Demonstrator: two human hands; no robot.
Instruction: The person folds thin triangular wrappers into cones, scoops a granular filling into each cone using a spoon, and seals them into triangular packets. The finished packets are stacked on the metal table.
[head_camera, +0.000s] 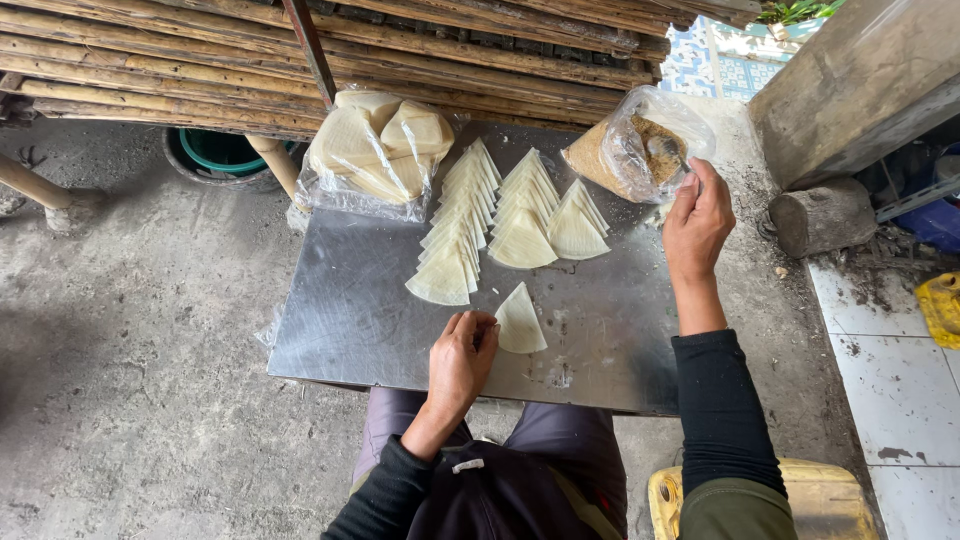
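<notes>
Shiny metal sheet (350, 320) works as the tabletop here: three overlapping rows of pale wedge-shaped wrappers (497, 215), one lone wrapper (521, 322), a bagged wrapper stack (375, 150), a filling bag (630, 150).
</notes>
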